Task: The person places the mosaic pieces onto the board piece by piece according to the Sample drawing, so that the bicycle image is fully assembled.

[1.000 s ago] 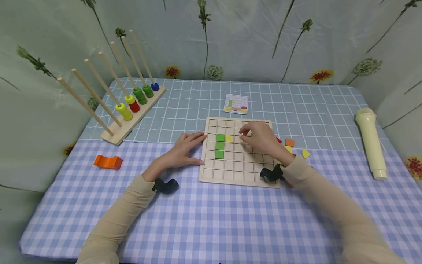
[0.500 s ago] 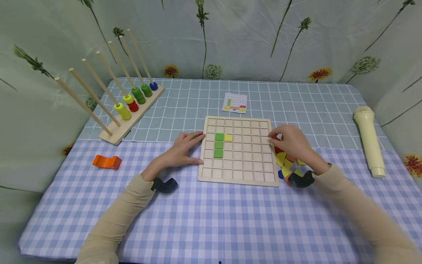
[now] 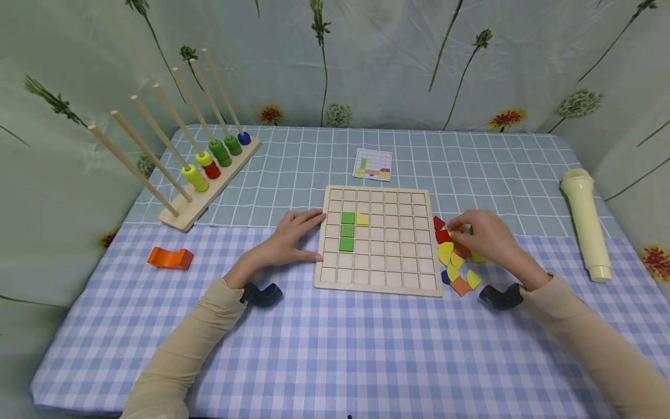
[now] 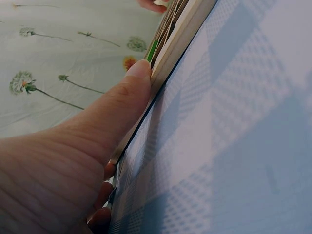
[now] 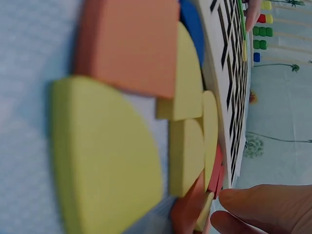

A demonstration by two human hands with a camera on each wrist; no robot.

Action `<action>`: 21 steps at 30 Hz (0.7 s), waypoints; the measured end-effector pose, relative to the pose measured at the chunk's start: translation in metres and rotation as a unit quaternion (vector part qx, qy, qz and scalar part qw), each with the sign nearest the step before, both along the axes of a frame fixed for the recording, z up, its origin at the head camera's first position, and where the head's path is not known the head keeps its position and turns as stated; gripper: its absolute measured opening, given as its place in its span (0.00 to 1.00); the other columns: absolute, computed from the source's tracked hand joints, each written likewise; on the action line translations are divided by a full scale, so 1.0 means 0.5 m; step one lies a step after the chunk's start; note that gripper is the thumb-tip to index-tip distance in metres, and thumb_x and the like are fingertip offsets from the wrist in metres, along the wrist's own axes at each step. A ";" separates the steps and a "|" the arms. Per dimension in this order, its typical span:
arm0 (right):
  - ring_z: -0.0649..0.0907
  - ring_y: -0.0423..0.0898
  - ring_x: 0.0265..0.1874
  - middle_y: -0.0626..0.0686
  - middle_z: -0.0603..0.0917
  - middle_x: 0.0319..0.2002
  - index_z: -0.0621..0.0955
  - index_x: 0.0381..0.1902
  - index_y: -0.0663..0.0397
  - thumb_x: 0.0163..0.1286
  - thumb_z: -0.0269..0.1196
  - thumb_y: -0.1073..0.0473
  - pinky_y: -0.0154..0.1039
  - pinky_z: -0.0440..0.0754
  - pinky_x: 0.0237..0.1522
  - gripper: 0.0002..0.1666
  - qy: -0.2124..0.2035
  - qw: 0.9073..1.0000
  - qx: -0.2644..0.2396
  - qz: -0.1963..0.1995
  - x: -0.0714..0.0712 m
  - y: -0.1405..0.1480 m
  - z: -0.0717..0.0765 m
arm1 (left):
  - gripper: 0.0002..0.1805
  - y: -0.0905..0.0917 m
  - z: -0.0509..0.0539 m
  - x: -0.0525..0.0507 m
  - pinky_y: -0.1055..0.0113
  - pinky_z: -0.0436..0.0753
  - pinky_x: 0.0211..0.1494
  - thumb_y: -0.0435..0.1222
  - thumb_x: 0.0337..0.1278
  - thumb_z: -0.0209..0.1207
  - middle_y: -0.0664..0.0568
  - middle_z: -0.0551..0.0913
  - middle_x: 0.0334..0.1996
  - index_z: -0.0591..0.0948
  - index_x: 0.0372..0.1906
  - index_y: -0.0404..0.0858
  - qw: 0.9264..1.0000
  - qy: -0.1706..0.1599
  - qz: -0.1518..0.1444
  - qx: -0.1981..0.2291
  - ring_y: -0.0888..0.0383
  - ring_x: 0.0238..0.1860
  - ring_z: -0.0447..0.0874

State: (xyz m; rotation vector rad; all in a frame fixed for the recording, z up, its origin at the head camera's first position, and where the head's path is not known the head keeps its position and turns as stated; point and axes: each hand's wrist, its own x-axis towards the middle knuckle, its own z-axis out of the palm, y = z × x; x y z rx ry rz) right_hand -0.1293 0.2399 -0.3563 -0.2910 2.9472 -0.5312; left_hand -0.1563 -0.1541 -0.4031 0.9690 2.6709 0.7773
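In the head view, a square wooden grid board (image 3: 384,265) lies mid-table. Three green squares (image 3: 347,230) form a column on it, and a yellow piece (image 3: 362,219) sits beside the top one. My left hand (image 3: 287,240) rests spread at the board's left edge, thumb and fingertips touching it. Right of the board my right hand (image 3: 484,235) reaches over a loose pile, thumb and finger slightly apart. Nearby are red pieces (image 3: 442,236), yellow quarter-rounds (image 3: 445,253), an orange square (image 3: 460,286) and a blue piece (image 3: 445,277). In the right wrist view, the fingertips hover near a yellow piece (image 5: 204,214).
A small pattern card (image 3: 373,164) lies behind the board. At the back left stands a wooden peg stand (image 3: 180,219) with coloured rings. An orange curved block (image 3: 170,258) lies at left, a cream tube (image 3: 587,227) at far right.
My right hand has moved right and toward me, from above the board to the loose pieces, uncovering more of the pile. The left hand stays at the board's edge.
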 end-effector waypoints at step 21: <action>0.77 0.51 0.33 0.62 0.85 0.39 0.84 0.44 0.63 0.57 0.66 0.60 0.38 0.73 0.31 0.18 0.003 0.999 0.020 -0.029 0.015 0.013 -0.014 | 0.50 0.001 0.002 0.001 0.45 0.55 0.64 0.48 0.46 0.68 0.44 0.55 0.73 0.57 0.72 0.39 1.000 -0.003 0.002 0.000 0.43 0.63 0.56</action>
